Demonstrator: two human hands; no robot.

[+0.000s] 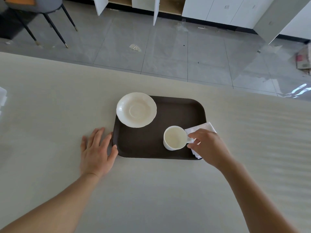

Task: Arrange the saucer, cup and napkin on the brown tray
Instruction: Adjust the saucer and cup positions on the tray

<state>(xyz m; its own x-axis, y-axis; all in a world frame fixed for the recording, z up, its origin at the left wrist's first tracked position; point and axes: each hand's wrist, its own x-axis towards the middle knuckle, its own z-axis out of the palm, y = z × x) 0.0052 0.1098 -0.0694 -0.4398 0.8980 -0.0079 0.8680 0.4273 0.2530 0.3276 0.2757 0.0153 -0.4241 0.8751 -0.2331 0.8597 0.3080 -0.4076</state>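
Observation:
A brown tray (175,113) lies on the pale table. A white saucer (136,109) rests on the tray's far left corner and overhangs its rim. A white cup (175,137) stands upright near the tray's right front. My right hand (208,147) pinches the cup's handle. A white napkin (204,127) lies under that hand, partly on the tray's right edge and partly hidden. My left hand (96,152) lies flat on the table, fingers spread, thumb touching the tray's left front corner.
The table's far edge (151,75) runs behind the tray, with grey tiled floor beyond. A chair (42,14) stands at the far left and white cabinets (210,9) line the back wall. A white object (3,98) sits at the table's left edge.

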